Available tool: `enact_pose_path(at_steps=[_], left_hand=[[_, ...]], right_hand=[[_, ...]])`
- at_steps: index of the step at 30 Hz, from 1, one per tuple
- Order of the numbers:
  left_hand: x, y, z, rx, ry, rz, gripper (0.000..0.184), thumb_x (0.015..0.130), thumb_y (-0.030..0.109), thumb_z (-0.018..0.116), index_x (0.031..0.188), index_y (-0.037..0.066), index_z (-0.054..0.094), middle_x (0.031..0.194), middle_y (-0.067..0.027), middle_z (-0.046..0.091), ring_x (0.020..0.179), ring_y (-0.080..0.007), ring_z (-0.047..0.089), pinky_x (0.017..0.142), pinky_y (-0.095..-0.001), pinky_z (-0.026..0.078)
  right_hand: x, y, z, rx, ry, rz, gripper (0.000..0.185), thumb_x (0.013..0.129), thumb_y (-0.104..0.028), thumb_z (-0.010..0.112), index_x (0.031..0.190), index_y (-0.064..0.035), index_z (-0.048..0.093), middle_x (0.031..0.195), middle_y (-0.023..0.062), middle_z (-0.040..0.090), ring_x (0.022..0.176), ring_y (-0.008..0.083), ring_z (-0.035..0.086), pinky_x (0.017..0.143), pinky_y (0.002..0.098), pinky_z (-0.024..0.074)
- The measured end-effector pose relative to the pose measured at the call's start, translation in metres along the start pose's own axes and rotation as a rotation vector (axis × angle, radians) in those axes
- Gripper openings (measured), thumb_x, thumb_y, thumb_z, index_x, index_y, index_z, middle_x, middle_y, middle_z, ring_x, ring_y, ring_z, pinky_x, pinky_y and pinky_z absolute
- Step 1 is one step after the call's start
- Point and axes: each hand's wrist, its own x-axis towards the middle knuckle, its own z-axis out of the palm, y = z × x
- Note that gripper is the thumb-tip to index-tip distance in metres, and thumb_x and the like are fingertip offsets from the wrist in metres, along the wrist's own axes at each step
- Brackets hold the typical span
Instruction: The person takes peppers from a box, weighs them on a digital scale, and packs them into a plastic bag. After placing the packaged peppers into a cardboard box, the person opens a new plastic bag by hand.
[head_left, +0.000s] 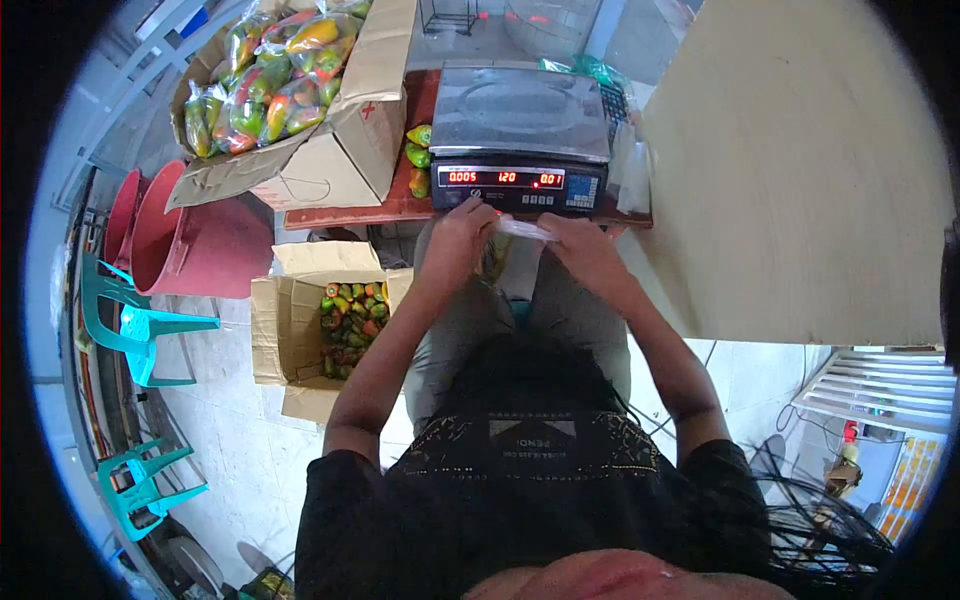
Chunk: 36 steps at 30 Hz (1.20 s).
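In front of the scale, my left hand [465,238] and my right hand [585,248] grip the top of a clear plastic bag [524,229] between them, fingers closed. The bag hangs down over my lap, with something greenish, perhaps peppers, low on its left side. Just beyond my hands stands a digital scale [520,115] with a bare metal plate and lit red figures. A few loose bell peppers [418,155] lie to the left of the scale.
A cardboard box [350,150] at the upper left holds several bagged peppers. Below it, an open carton [275,330] contains loose peppers. Red tubs [215,245] and teal plastic stools [150,330] stand at left. A large pale board [790,180] fills the right side.
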Motion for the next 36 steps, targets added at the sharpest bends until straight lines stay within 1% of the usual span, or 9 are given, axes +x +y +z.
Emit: enact_pose_path(at_steps=[7, 10, 15, 19, 22, 26, 29, 32, 36], left_hand=[[0.010, 0.003, 0.001, 0.011, -0.013, 0.238, 0.017, 0.083, 0.009, 0.060, 0.099, 0.003, 0.061, 0.098, -0.0141, 0.058, 0.090, -0.0341, 0.061, 0.073, -0.0421, 0.052], [0.014, 0.014, -0.009, -0.134, -0.070, 0.255, 0.018, 0.082, 0.006, 0.062, 0.100, 0.002, 0.062, 0.095, -0.0131, 0.058, 0.085, -0.0300, 0.061, 0.072, -0.0378, 0.051], [0.017, 0.053, -0.048, -0.465, -0.269, 0.111, 0.015, 0.085, 0.007, 0.066, 0.098, 0.001, 0.063, 0.090, -0.0041, 0.058, 0.082, -0.0102, 0.058, 0.071, -0.0278, 0.048], [0.030, 0.088, -0.050, -0.728, -0.259, 0.064, 0.011, 0.088, 0.013, 0.066, 0.092, 0.003, 0.062, 0.085, 0.0027, 0.058, 0.076, -0.0045, 0.054, 0.070, -0.0212, 0.043], [0.049, 0.101, -0.038, -1.046, -0.110, -0.078, 0.010, 0.091, 0.016, 0.064, 0.089, 0.006, 0.062, 0.080, 0.0043, 0.057, 0.075, -0.0032, 0.052, 0.070, -0.0203, 0.041], [0.060, 0.068, -0.012, -0.730, 0.104, -0.123, 0.010, 0.089, 0.014, 0.066, 0.087, 0.005, 0.062, 0.077, 0.0027, 0.060, 0.069, -0.0044, 0.051, 0.067, -0.0208, 0.042], [0.054, 0.041, 0.011, -0.445, 0.335, -0.014, 0.013, 0.084, 0.010, 0.069, 0.086, 0.000, 0.061, 0.077, -0.0040, 0.062, 0.070, -0.0080, 0.058, 0.061, -0.0246, 0.045], [0.040, 0.027, 0.017, -0.279, 0.313, -0.126, 0.013, 0.080, 0.008, 0.070, 0.083, -0.001, 0.060, 0.073, -0.0081, 0.059, 0.067, -0.0152, 0.059, 0.060, -0.0282, 0.046], [0.017, 0.020, 0.016, -0.090, 0.239, -0.031, 0.014, 0.076, 0.006, 0.070, 0.084, 0.001, 0.061, 0.077, -0.0108, 0.059, 0.071, -0.0248, 0.060, 0.064, -0.0349, 0.048]], right_hand=[[-0.027, -0.020, -0.038, 0.012, -0.141, 0.056, 0.026, 0.097, -0.029, 0.049, 0.097, -0.0039, 0.055, 0.082, 0.0147, 0.059, 0.083, 0.0344, 0.060, 0.073, 0.0427, 0.0452], [-0.032, -0.015, -0.061, -0.102, 0.013, -0.113, 0.027, 0.099, -0.027, 0.047, 0.093, -0.0020, 0.055, 0.080, 0.0115, 0.058, 0.079, 0.0267, 0.062, 0.072, 0.0380, 0.0470], [-0.029, 0.013, -0.096, 0.431, 0.043, 0.092, 0.026, 0.098, -0.025, 0.048, 0.089, -0.0035, 0.059, 0.081, 0.0053, 0.059, 0.073, 0.0149, 0.058, 0.071, 0.0314, 0.0476], [0.001, 0.031, -0.083, 0.678, 0.010, 0.151, 0.022, 0.097, -0.027, 0.052, 0.093, -0.0070, 0.059, 0.081, -0.0009, 0.059, 0.075, 0.0088, 0.056, 0.068, 0.0263, 0.0478], [0.013, -0.013, -0.025, 1.475, 0.355, 0.208, 0.024, 0.095, -0.033, 0.055, 0.101, -0.0101, 0.055, 0.074, -0.0024, 0.053, 0.066, 0.0084, 0.051, 0.057, 0.0253, 0.0422], [0.019, 0.014, 0.066, 1.781, -0.024, 0.080, 0.023, 0.096, -0.034, 0.055, 0.089, -0.0125, 0.053, 0.065, -0.0048, 0.043, 0.055, 0.0043, 0.041, 0.053, 0.0206, 0.0350], [0.002, -0.016, 0.065, 1.688, -0.039, 0.335, 0.027, 0.099, -0.035, 0.052, 0.083, -0.0139, 0.051, 0.060, -0.0056, 0.033, 0.052, 0.0047, 0.031, 0.050, 0.0228, 0.0269], [-0.006, -0.010, 0.059, 1.343, -0.006, 0.385, 0.028, 0.099, -0.031, 0.051, 0.082, -0.0084, 0.051, 0.063, -0.0001, 0.041, 0.055, 0.0097, 0.041, 0.054, 0.0285, 0.0364], [-0.023, 0.011, 0.044, 0.373, 0.303, 0.044, 0.017, 0.093, -0.018, 0.053, 0.096, -0.0013, 0.055, 0.083, 0.0160, 0.058, 0.076, 0.0328, 0.061, 0.062, 0.0370, 0.0442]])
